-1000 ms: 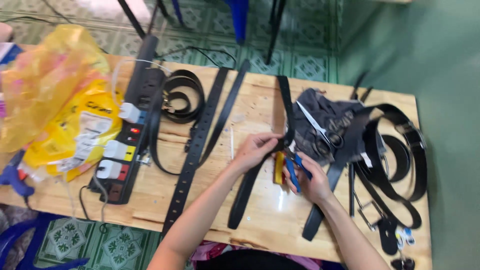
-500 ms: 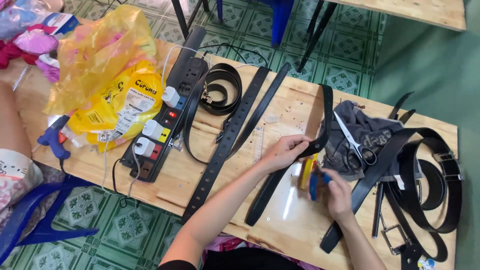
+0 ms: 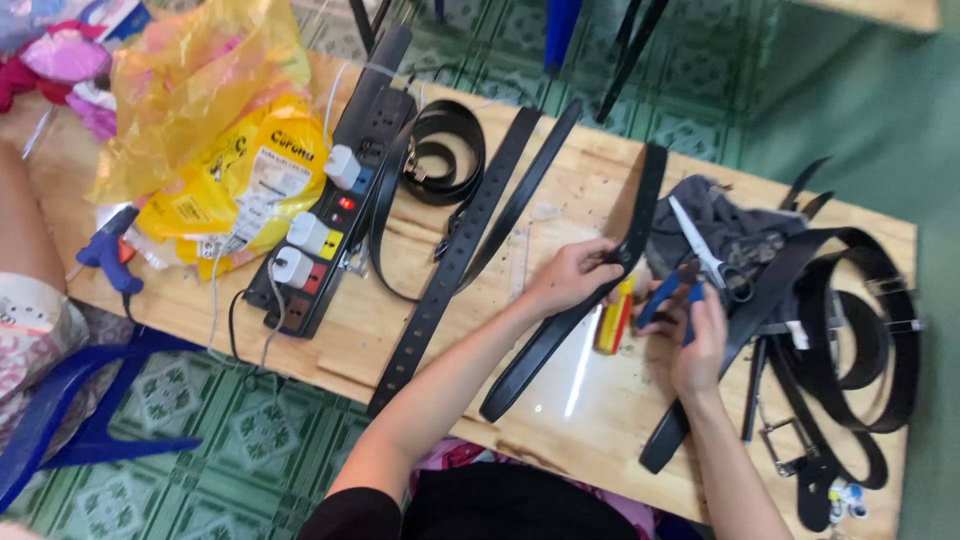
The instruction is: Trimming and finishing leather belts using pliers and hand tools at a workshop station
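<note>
The black belt (image 3: pixel 590 300) lies slanted across the middle of the wooden bench (image 3: pixel 640 400), from the far edge down toward the near edge. The left hand (image 3: pixel 572 277) is closed on the belt partway along it, with the fingers curled over the strap. The right hand (image 3: pixel 695 335) is just to the right of it and is wrapped around the blue handles of a pair of pliers (image 3: pixel 662 296). A yellow and red tool (image 3: pixel 613 315) lies on the bench between the two hands.

Behind the right hand sits a grey cloth (image 3: pixel 715 215) with scissors (image 3: pixel 705 250) on top. More black belts (image 3: pixel 850 330) are heaped in loops at the right end of the bench. Two long straps (image 3: pixel 470 240) lie side by side left of the hands, and a coiled belt (image 3: pixel 445 150) sits at the far side. A black power strip (image 3: pixel 335 210) with white plugs lies further left, next to a yellow plastic bag (image 3: pixel 210 120). A blue glue gun (image 3: pixel 110 255) rests at the left end.
</note>
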